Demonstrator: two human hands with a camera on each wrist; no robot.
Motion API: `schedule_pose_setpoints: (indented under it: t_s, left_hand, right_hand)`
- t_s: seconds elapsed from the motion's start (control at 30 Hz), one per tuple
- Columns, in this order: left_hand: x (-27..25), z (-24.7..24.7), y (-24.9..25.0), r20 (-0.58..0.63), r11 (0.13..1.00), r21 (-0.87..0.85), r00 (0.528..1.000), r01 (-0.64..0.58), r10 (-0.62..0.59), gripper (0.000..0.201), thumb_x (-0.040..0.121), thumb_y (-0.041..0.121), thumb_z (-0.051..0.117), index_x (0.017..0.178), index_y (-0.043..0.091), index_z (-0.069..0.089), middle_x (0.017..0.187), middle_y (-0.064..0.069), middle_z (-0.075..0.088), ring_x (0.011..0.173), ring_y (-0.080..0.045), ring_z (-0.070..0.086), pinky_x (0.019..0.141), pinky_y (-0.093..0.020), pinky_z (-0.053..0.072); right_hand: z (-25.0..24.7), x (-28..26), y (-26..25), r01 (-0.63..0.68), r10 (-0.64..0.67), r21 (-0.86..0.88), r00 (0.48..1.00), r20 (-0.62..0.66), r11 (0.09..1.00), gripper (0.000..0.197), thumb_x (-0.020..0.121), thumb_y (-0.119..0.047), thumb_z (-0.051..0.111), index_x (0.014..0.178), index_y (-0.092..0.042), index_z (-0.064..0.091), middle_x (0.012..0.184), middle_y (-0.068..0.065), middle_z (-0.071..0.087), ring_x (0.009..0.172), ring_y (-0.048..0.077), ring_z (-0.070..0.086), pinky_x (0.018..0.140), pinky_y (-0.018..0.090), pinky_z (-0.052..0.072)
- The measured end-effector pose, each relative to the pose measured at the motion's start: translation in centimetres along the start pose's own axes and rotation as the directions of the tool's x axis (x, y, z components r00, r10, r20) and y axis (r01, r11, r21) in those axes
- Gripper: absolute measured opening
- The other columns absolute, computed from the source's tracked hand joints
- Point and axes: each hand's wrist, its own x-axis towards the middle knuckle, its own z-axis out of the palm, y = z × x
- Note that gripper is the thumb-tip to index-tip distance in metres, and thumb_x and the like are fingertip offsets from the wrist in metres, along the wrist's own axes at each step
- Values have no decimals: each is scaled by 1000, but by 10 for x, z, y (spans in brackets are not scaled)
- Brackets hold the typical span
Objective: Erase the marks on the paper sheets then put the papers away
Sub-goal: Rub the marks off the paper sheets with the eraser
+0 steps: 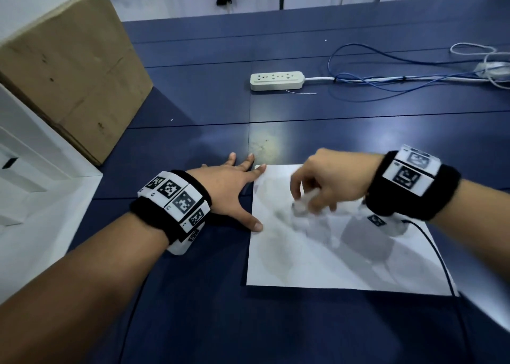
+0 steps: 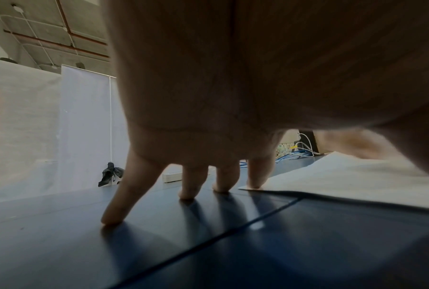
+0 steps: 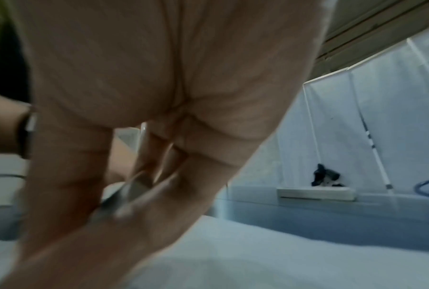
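Observation:
A white paper sheet (image 1: 325,256) lies flat on the dark blue table (image 1: 193,308) in front of me. My left hand (image 1: 234,187) is spread with straight fingers. Its index fingertip and thumb press the sheet's left edge, and the other fingers rest on the table. In the left wrist view the fingertips (image 2: 255,181) stand on the table and on the paper (image 2: 344,181) corner. My right hand (image 1: 328,187) pinches a small whitish eraser (image 1: 300,207) against the sheet's upper middle, blurred by motion. The right wrist view shows the eraser (image 3: 124,197) between the fingers, above the paper (image 3: 258,254).
A large cardboard box (image 1: 69,73) stands at the back left beside a white cabinet (image 1: 24,176). A white power strip (image 1: 276,80) and loose blue and white cables (image 1: 414,76) lie on the far half of the table. A thin black cable (image 1: 438,256) crosses the sheet's right edge.

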Motion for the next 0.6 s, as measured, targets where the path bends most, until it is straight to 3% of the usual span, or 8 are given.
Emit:
schedule_pose_setpoints:
  t_s: [0.07,0.1,0.23,0.3,0.4,0.5,0.6]
  left_hand:
    - [0,-1,1,-2,1000,7,1000,1,-1,136,52,90,63,153,40,-12,161,11,-22,149,-25,-16,111,-71,17]
    - [0,-1,2,-9,1000,16,1000,-1,2,136,53,89,63,154,39,-12,161,10,-21,149,-24,-17,112,-69,16]
    - [0,-3,3,-72,991,125,996,-46,56,136,53,93,57,157,30,-5,164,-1,-13,149,-18,-18,120,-55,7]
    - [1,-4,5,-121,980,192,990,-50,74,134,51,96,52,157,30,4,165,-3,-3,150,-23,-7,117,-52,10]
    - [0,-5,7,-209,974,219,973,-55,102,132,45,99,51,154,31,22,150,-1,18,134,-25,18,106,-46,20]
    - [0,-5,6,-227,977,202,967,-72,118,133,44,98,53,153,27,26,130,5,22,120,-19,24,102,-42,27]
    - [1,-6,7,-200,979,180,971,-98,134,129,47,96,56,152,27,29,132,8,25,122,-16,26,104,-43,26]
  right_hand:
    - [5,-5,-6,12,-12,-3,994,107,1000,16,74,-19,76,88,-22,68,69,0,74,52,15,70,57,26,57]
    - [4,-3,-5,4,-2,-28,996,89,1000,17,74,-17,76,88,-22,68,69,0,74,51,14,69,58,27,58]
    - [-13,20,11,-104,95,-37,977,-189,994,12,78,-24,72,88,-21,67,70,-1,72,49,12,69,68,36,60]
    - [-17,24,17,-132,120,-28,957,-263,991,10,78,-25,70,87,-22,65,73,-2,74,49,12,69,69,38,60]
    - [-7,12,10,-67,58,-47,984,-168,997,13,79,-22,71,91,-24,67,72,-2,73,49,10,68,64,31,59]
    - [4,-1,-4,5,-3,-61,999,33,998,15,78,-25,73,92,-25,67,72,-2,74,49,10,67,58,24,55]
    - [-2,10,3,-39,35,-105,998,-43,994,17,77,-22,75,93,-24,68,70,-4,70,48,11,68,63,32,59]
